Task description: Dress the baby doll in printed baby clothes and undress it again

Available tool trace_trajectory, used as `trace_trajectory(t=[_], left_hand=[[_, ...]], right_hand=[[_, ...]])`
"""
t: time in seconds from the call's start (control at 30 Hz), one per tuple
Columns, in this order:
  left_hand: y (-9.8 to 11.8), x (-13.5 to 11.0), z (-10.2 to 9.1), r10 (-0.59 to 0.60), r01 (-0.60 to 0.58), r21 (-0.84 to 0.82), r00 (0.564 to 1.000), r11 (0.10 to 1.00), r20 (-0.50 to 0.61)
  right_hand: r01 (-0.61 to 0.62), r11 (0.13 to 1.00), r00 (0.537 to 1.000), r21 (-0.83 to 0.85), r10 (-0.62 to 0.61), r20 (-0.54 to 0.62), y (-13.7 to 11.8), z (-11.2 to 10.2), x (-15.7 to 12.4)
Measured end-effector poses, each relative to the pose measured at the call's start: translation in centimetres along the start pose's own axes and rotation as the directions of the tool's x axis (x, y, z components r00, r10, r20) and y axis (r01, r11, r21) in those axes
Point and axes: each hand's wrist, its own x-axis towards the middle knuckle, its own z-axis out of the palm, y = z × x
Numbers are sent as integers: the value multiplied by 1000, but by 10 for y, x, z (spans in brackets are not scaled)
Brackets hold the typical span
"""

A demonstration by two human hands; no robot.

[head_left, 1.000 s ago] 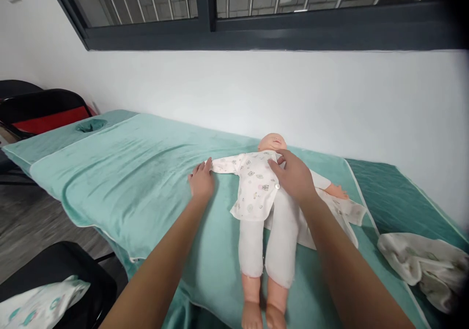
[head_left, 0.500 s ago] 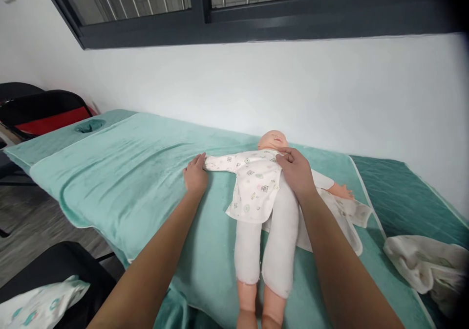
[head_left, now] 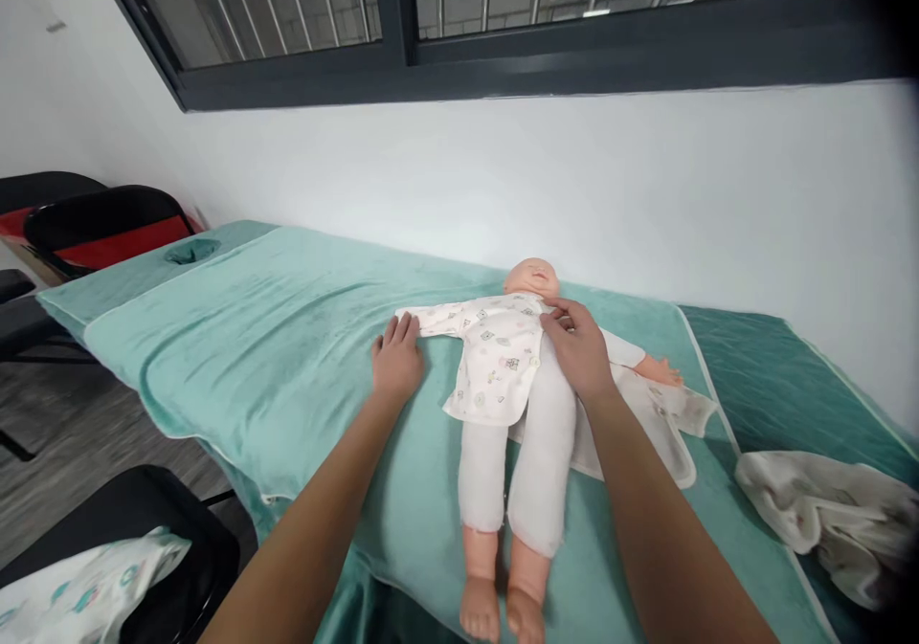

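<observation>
A baby doll (head_left: 529,277) lies on its back on the bed, its bare feet toward me. A white printed baby shirt (head_left: 495,362) covers its chest and one arm, which stretches out to the left. My left hand (head_left: 397,362) is open, its fingers stretched out against the cuff of that sleeve (head_left: 441,320); its thumb is hidden. Near the doll's neck, my right hand (head_left: 580,343) is closed, pinching the front edge of the shirt. The doll's other arm (head_left: 657,368) lies outside the shirt, whose remaining half (head_left: 638,424) spreads beneath it.
A light green cover (head_left: 236,328) lies over the bed, which stands against a white wall (head_left: 345,166) below a window. A crumpled pale cloth (head_left: 825,505) rests at the right. Black chairs (head_left: 107,228) stand at the left; a nearer one (head_left: 165,500) carries a printed white cloth (head_left: 100,582).
My left hand has slid slightly right and down along the cuff, its fingers now stretched out. The right hand stays at the collar. The view has shifted a little, showing the doll's feet.
</observation>
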Motion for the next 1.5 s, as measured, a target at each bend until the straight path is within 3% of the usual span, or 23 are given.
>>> trace_trajectory(t=[0.2,0.33,0.43,0.53,0.63,0.7,0.87,0.97,1.07,1.2,1.3,1.43,1.5], left_hand=[[-1,-2,0,-56,55,-43,998,998,-24],[1,-14,-6,-11,-5,-153,995,988,-103],[6,-38,-13,71,-89,-279,995,956,-72],[15,-67,-23,163,-142,-401,986,905,19],[26,-88,-33,255,-186,-499,964,846,73],[32,-95,-37,279,-191,-532,956,825,90],[42,-99,-38,136,-65,-583,988,810,79],[45,-104,-40,129,-45,-638,988,769,85],[45,-107,-45,162,-105,-691,987,715,18],[45,-108,-48,206,-236,-747,969,622,-135],[50,-106,-50,207,-278,-774,959,569,-192],[76,-85,-62,181,-314,-744,949,590,-258],[99,-64,-71,225,-321,-696,947,642,-229]], right_hand=[[75,997,994,-33,-78,-80,27,-15,-19],[113,965,982,-235,-145,-125,52,-44,-25],[67,919,968,-387,-155,-199,65,-74,-25],[-79,858,972,-507,-46,-230,75,-100,-28],[-239,758,970,-606,160,-183,82,-113,-33],[-277,701,959,-657,241,-147,84,-114,-36],[-283,662,955,-694,262,-140,77,-105,-39],[-330,621,939,-711,297,-176,72,-104,-41],[-373,620,925,-690,303,-227,71,-106,-42],[-378,697,921,-609,216,-325,73,-109,-40],[-417,718,905,-558,269,-330,75,-111,-37],[-459,706,887,-539,340,-311,72,-112,-35],[-476,694,880,-540,371,-298,69,-111,-35]])
